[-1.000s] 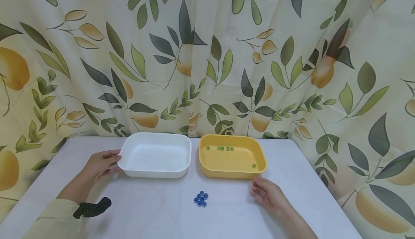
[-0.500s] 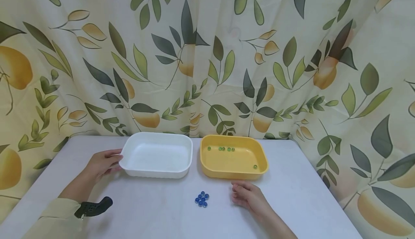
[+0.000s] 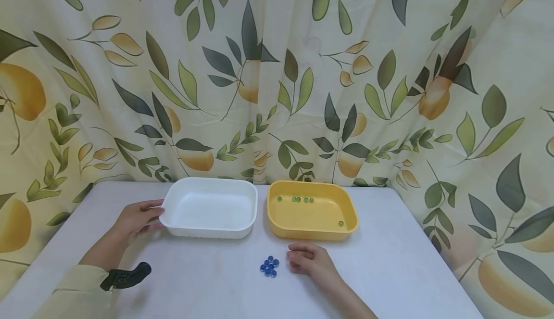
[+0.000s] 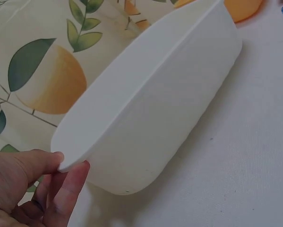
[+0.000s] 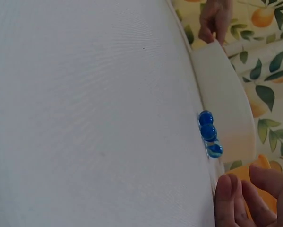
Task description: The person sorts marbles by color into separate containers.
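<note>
Two hands at work, well apart on a white-covered table (image 3: 207, 285). Blue marbles (image 3: 270, 266) lie in a tight cluster on the cloth, in front of the gap between a white tray (image 3: 212, 233) and a yellow tray (image 3: 311, 236).

Left hand (image 3: 136, 219) pinches the white tray's near-left rim, thumb above, fingers below. Right hand (image 3: 313, 263) hovers just to the right of the cluster, fingers loosely bent, thumb apart from them, nothing seen in its grasp.

Step in hand, as judged: tray steadied on one side, approach to the blue marbles on the other. Next move seems to call for a small shift leftward and down, then thumb and fingertip brought together on a single marble without scattering its neighbours; round glass would likely roll if nudged.

View against view: only the head camera shows the green marbles (image 3: 306, 200), most strung along the yellow tray's far side, one near its front right corner. Left wrist alone makes the rim pinch plain. Right wrist gives the thumb-to-finger gap and a pale swirl in one blue marble, but hides both tray floors. Whether the right fingertips touch cloth: cannot tell.
</note>
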The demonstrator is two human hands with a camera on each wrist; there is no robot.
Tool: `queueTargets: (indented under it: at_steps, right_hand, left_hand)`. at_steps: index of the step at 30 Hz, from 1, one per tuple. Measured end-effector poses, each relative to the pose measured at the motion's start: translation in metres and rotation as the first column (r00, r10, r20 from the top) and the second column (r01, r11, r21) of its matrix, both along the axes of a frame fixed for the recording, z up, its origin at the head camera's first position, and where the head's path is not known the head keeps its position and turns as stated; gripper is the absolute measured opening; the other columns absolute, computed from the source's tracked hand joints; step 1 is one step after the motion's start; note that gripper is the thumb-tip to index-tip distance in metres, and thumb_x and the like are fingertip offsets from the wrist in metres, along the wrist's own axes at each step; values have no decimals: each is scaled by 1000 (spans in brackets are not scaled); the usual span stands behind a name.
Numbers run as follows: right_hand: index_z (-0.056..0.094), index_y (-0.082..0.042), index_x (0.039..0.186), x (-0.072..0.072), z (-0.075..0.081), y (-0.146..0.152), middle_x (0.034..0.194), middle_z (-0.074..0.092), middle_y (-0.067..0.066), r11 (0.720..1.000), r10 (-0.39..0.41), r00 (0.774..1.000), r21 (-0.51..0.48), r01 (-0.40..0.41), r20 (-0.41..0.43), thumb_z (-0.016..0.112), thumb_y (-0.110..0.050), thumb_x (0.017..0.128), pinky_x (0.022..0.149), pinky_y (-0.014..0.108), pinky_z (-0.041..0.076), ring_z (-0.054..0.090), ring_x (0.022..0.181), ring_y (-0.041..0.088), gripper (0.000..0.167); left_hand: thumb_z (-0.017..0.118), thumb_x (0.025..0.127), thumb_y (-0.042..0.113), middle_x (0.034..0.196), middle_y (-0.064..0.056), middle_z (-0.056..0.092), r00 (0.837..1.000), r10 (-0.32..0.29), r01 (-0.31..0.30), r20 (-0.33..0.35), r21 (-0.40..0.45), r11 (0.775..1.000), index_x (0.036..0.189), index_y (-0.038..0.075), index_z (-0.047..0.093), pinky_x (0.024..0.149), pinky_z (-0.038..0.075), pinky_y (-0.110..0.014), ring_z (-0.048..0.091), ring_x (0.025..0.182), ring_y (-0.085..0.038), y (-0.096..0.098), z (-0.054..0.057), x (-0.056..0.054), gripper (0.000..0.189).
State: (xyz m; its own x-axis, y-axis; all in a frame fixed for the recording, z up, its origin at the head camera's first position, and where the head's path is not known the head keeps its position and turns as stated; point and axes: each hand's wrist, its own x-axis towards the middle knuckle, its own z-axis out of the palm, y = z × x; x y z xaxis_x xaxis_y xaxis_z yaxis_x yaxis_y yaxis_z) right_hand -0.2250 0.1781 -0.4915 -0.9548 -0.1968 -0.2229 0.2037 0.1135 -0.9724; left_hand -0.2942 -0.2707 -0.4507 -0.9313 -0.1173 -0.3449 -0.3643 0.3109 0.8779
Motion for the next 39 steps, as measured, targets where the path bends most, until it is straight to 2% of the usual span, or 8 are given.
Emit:
queueTargets:
  at_steps: [6,12,20,29,39]
  right_hand:
    - [61,12,120,1,-4,-8,110,70,21,999,42,997,31,-40,-66,71,-13,89,79,31,61,72,94,23,41]
    - [65,10,117,0,-8,-16,110,71,22,996,70,995,55,-66,-73,75,-7,84,77,32,62,73,93,22,38]
    - [67,9,115,-2,-13,-26,104,73,19,991,40,995,132,-27,-94,77,-1,80,73,30,62,73,89,22,38]
    - [72,5,105,-2,-11,-32,92,75,15,974,-12,989,220,45,-149,82,-2,75,64,26,61,73,77,19,32]
    - [73,3,102,-2,-8,-31,89,75,10,973,-18,992,227,46,-123,83,-5,75,64,26,61,73,76,16,30]
  left_hand:
    - [60,99,19,146,-33,39,1000,-1,1,-9,15,1000,146,-5,39,72,60,-26,70,76,-7,2,3,2,57]
    - [60,99,20,146,-34,38,1000,0,1,-10,14,1000,146,-6,39,73,61,-26,69,76,-7,3,4,3,57]
    - [60,99,19,146,-34,37,1000,-3,4,-12,41,999,146,-6,37,75,61,-26,69,77,-7,3,2,3,58]
    - [60,99,24,148,-32,37,1000,-9,9,-7,13,1000,148,-3,38,72,60,-23,69,78,-6,2,4,3,60]
    - [60,100,21,147,-33,37,1000,3,-3,0,26,1000,147,-4,37,76,61,-26,69,78,-6,2,2,2,58]
